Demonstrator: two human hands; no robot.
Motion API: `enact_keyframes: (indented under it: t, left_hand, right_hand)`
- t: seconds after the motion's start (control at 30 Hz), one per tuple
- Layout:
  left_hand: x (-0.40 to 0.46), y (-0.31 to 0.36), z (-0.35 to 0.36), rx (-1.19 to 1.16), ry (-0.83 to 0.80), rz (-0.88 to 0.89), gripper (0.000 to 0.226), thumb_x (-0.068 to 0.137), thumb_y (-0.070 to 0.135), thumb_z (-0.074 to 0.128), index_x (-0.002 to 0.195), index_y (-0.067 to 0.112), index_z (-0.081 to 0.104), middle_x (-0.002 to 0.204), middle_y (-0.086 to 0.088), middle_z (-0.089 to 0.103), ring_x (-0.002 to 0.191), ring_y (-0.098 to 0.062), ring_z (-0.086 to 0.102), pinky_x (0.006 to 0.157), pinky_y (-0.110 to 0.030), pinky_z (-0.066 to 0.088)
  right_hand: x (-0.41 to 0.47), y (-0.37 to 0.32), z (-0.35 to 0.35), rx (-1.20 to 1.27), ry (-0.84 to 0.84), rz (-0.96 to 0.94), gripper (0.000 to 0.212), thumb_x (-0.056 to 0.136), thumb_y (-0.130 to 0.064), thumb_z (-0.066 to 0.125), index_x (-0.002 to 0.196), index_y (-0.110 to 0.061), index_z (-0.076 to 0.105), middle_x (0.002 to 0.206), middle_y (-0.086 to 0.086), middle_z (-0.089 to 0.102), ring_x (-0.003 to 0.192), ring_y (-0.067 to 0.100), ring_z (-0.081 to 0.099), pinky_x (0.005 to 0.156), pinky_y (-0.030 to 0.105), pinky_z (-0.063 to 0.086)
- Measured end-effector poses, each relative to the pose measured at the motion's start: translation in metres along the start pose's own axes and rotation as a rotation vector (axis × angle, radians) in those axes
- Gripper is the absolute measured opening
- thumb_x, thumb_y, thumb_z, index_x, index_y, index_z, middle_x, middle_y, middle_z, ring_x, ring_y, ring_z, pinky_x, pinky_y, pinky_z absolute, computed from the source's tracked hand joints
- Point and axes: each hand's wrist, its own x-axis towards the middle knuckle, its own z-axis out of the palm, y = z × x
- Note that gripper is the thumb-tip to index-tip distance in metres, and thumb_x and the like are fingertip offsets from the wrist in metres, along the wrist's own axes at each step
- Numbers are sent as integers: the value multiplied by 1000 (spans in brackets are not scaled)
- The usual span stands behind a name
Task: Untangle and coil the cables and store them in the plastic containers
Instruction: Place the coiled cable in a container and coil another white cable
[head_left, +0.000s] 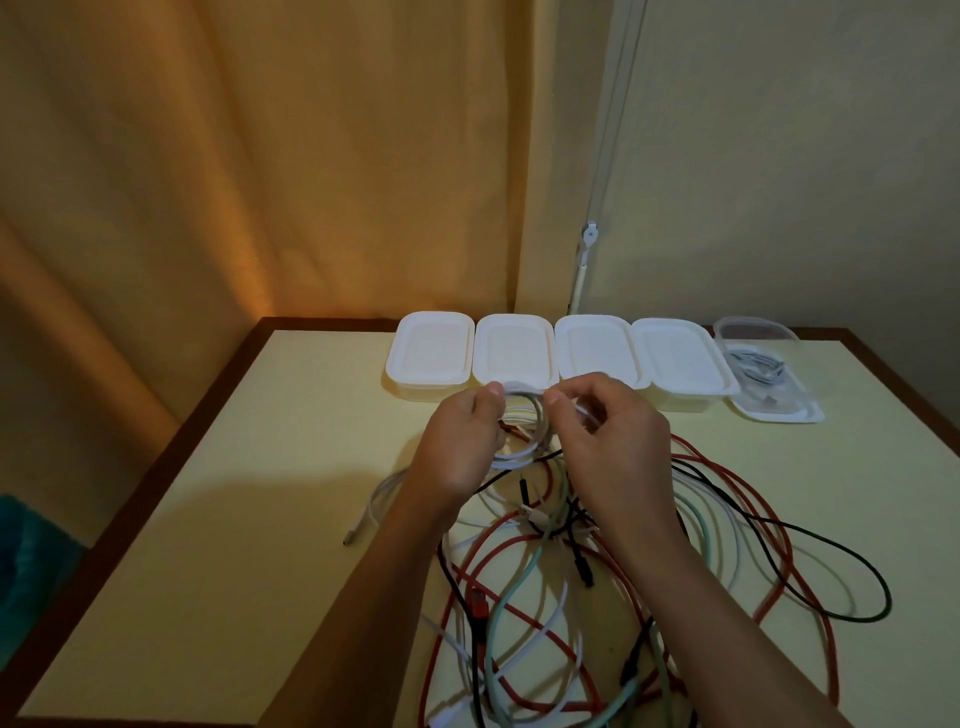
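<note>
My left hand (460, 447) grips a small coil of white cable (524, 431), held up above the table. My right hand (608, 431) pinches a strand of the same white cable beside the coil. Below both hands lies a tangle of cables (597, 561) in red, black, white and pale green. Several white lidded plastic containers (511, 353) stand in a row just beyond my hands. A clear open container (756, 358) at the right end of the row holds a coiled grey cable (753, 369).
The pale yellow table (260, 493) has a dark brown rim. An orange curtain (260, 156) hangs behind it on the left, a plain wall on the right. A loose white cable end (363, 519) lies left of the tangle.
</note>
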Motion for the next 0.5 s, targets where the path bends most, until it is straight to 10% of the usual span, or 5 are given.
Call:
enact_keyframes:
  t: [0.5]
  left_hand:
    - [-2,-2,-14,146,-192,61,29,101,33,48,74,29,55,61,11,50,57,-5,46,63,-28,36]
  right_hand:
    - [0,3,-6,-3,-112,35,12,90,-30,73,83,-27,64,61,-1,61,51,4,51,47,14,39]
